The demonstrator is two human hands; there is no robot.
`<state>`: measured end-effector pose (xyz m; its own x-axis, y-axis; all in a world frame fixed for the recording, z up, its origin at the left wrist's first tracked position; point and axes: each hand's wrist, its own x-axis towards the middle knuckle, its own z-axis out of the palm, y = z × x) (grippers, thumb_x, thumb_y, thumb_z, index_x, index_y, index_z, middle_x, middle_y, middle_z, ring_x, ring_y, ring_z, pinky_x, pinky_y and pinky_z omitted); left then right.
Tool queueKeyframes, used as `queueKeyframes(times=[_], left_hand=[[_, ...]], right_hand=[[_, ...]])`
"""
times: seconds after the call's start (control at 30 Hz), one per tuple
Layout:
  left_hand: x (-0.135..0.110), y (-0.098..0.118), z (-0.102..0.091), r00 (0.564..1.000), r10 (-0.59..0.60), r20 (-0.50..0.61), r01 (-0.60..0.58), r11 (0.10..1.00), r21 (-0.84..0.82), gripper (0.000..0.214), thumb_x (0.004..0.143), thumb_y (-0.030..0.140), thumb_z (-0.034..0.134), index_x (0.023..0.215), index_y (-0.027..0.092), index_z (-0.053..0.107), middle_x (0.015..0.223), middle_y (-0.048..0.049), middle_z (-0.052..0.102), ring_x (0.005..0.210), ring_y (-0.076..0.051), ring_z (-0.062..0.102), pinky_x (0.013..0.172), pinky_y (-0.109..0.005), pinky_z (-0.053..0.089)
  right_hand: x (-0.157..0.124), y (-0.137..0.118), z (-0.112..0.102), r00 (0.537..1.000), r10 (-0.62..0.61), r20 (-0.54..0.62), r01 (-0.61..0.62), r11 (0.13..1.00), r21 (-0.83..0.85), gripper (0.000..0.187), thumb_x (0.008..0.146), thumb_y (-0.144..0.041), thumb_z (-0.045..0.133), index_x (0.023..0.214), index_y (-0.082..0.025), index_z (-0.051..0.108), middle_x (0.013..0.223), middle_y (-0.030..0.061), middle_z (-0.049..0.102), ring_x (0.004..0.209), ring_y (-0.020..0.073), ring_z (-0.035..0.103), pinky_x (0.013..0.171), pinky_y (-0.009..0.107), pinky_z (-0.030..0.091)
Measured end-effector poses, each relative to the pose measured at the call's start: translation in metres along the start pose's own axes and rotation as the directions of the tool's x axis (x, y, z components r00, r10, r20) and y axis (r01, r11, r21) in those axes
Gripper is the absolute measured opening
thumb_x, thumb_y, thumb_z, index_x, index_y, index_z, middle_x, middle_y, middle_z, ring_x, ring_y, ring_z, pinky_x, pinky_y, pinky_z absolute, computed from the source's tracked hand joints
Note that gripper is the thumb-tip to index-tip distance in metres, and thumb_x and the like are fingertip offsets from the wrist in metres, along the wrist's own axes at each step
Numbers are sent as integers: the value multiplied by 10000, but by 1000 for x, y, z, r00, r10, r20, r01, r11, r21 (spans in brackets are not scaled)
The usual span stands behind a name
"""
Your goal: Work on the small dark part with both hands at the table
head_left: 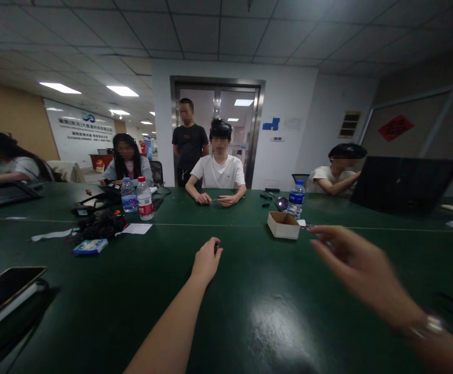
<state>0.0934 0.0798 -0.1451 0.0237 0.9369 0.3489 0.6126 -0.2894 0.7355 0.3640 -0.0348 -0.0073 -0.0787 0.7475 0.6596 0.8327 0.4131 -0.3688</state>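
Green tabletop [257,270]: left hand [206,261], curled round a small object [216,247], wants steadiness; right hand [356,259], thumb and finger parted, should clear the box [286,231].

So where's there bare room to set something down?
The green table has bare room between the left hand and right hand, nearer than the open box. Another patch lies between the left hand and the blue-and-white pack. It's crowded behind that pack, with a black bundle, paper and two bottles, and behind the box, where another bottle stands.
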Motion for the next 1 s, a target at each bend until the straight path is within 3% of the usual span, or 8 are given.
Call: queueKeyframes(times=[0.1,0.23,0.33,0.43,0.53,0.7,0.83,1.0], left_hand=[[0,-2,4,999,-22,-45,16,991,-133,236,795,279,533,1022,222,563,967,-63,603,807,-183,590,678,-268,455],[7,-7,13,997,-61,-56,31,903,-429,274,778,341,544,1009,195,547,892,-59,599,611,-129,580,556,-233,459],[19,-13,18,992,-107,-72,40,783,-620,315,742,369,589,974,163,530,850,-54,592,576,-107,566,539,-220,467],[30,-20,20,981,-193,9,137,666,-733,353,686,383,656,910,135,542,732,-28,566,532,-88,538,509,-199,455],[34,-24,19,978,-199,65,176,612,-771,354,650,392,694,849,128,566,692,-13,546,541,-85,540,513,-189,456],[28,-23,16,990,-112,81,135,667,-733,303,653,347,706,840,131,605,843,-55,584,673,-117,590,642,-227,502],[25,-21,13,992,-47,117,117,695,-709,290,651,294,714,869,133,608,880,-73,598,735,-142,602,714,-269,509],[26,-24,15,992,-92,84,124,720,-683,253,691,308,676,858,130,608,839,-73,608,721,-140,596,705,-270,505]], right_hand=[[26,-4,83,916,92,391,-188,959,214,163,790,-254,592,931,-172,589,776,30,579,561,124,537,493,228,437],[40,-4,201,640,345,686,-696,639,327,200,877,-324,469,981,-154,490,657,-2,528,377,114,528,366,216,403],[40,-6,249,662,310,682,-735,447,510,223,925,-363,362,939,-159,452,578,-19,513,353,121,537,334,193,398],[40,-7,267,692,197,695,-717,302,629,197,924,-315,383,912,-136,465,558,5,552,397,121,561,357,178,424],[40,-2,272,744,172,646,-666,274,694,189,877,-296,475,860,-110,504,555,22,568,410,115,555,360,173,421],[36,14,273,838,223,498,-546,349,762,278,749,-332,621,912,-118,553,559,-13,557,377,79,489,319,150,322],[33,22,270,849,196,490,-528,316,788,357,684,-370,667,926,-125,572,607,-7,566,391,62,461,335,154,291],[32,24,267,861,152,485,-509,260,821,435,614,-340,724,959,-117,578,614,-7,556,481,87,512,412,176,357]])
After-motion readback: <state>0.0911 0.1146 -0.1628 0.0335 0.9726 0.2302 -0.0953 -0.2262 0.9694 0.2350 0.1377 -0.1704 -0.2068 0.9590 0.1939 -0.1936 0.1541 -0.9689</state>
